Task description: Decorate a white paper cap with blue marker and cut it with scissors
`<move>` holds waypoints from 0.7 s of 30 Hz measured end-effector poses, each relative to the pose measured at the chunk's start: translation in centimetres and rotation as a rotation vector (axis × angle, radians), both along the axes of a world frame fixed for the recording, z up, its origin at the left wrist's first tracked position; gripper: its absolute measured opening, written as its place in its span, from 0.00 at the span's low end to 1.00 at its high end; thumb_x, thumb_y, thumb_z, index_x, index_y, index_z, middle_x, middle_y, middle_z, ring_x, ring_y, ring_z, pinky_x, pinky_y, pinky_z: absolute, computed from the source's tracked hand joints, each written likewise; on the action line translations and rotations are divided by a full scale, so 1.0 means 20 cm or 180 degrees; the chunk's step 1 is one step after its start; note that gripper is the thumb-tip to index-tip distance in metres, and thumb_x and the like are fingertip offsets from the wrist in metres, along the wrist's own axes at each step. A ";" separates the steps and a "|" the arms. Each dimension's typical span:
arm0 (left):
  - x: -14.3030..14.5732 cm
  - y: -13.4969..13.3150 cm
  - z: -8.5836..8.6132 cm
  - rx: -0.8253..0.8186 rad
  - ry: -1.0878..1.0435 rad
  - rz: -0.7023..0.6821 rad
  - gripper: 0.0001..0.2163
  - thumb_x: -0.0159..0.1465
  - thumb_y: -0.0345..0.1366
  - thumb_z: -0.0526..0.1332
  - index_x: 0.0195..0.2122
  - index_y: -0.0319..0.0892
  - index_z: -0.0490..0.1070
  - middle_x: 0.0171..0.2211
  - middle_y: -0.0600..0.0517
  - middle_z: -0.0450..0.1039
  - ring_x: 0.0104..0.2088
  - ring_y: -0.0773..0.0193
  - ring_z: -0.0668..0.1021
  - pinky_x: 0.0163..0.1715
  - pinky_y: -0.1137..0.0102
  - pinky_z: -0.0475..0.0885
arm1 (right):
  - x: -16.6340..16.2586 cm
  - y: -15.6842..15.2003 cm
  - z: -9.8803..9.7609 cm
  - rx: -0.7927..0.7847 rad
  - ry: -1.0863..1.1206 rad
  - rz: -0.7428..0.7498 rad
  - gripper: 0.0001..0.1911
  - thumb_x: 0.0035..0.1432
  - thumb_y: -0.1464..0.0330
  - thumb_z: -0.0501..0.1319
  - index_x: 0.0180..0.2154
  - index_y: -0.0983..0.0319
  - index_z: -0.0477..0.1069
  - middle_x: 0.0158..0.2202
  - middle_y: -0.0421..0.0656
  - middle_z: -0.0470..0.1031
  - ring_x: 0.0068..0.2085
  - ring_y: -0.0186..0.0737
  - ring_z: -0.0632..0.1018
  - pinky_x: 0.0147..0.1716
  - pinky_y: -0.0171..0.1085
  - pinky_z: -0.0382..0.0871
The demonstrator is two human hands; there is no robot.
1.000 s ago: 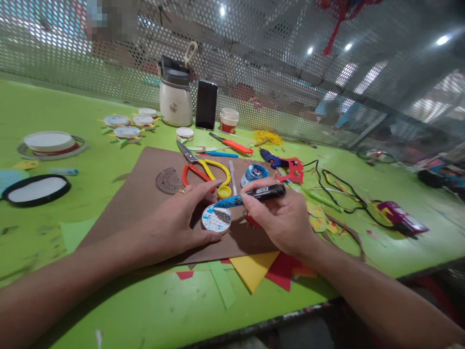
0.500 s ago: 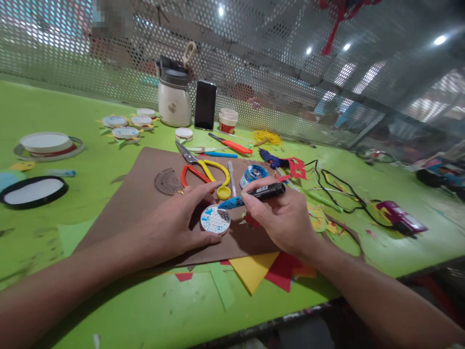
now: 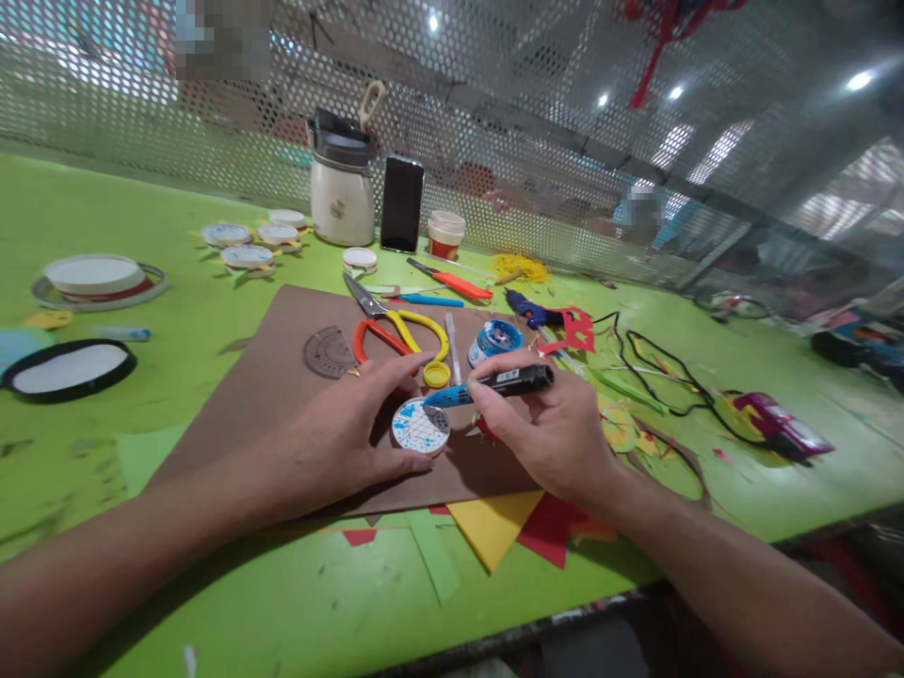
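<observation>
While the left hand (image 3: 343,414) held the patterned disc (image 3: 418,430) between thumb and fingers, the right hand (image 3: 555,424), pinching the marker (image 3: 519,379) over it, seemed best kept light — neat strokes called for a still disc.

The green surface (image 3: 331,603) is brightly lit. White lamps (image 3: 860,80) are seen high beyond the brown board (image 3: 218,424). Shadows are cast on the board; pale glare is reflected right of it. Farther right, the view is stretched and blurred; beyond, two patches (image 3: 222,38) are pixelated.
</observation>
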State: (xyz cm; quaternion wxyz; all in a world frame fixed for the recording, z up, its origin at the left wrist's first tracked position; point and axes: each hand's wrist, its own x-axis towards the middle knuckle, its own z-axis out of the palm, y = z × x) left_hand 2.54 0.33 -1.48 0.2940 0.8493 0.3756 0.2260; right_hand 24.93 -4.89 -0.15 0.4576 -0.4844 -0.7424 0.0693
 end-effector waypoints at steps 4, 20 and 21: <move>0.01 -0.01 0.01 -0.0050 -0.0041 0.0001 0.39 0.56 0.47 0.69 0.67 0.42 0.61 0.53 0.43 0.76 0.51 0.44 0.78 0.50 0.53 0.74 | 0.01 0.00 -0.01 -0.0031 0.0126 0.0009 0.06 0.63 0.62 0.66 0.39 0.56 0.79 0.34 0.39 0.82 0.32 0.39 0.80 0.36 0.37 0.75; 0.00 0.00 -0.01 0.0000 0.0038 -0.0002 0.40 0.56 0.48 0.69 0.69 0.46 0.59 0.53 0.45 0.76 0.50 0.45 0.79 0.49 0.53 0.74 | 0.01 0.01 -0.01 -0.0157 0.0074 -0.0020 0.06 0.63 0.61 0.66 0.39 0.56 0.79 0.33 0.40 0.81 0.33 0.41 0.80 0.36 0.38 0.74; 0.00 0.00 -0.01 0.0012 0.0041 -0.0001 0.40 0.56 0.48 0.69 0.69 0.46 0.59 0.54 0.45 0.76 0.51 0.45 0.78 0.50 0.53 0.74 | 0.01 0.01 -0.01 -0.0130 0.0137 -0.0029 0.06 0.63 0.61 0.66 0.39 0.56 0.79 0.33 0.40 0.81 0.33 0.40 0.80 0.36 0.38 0.74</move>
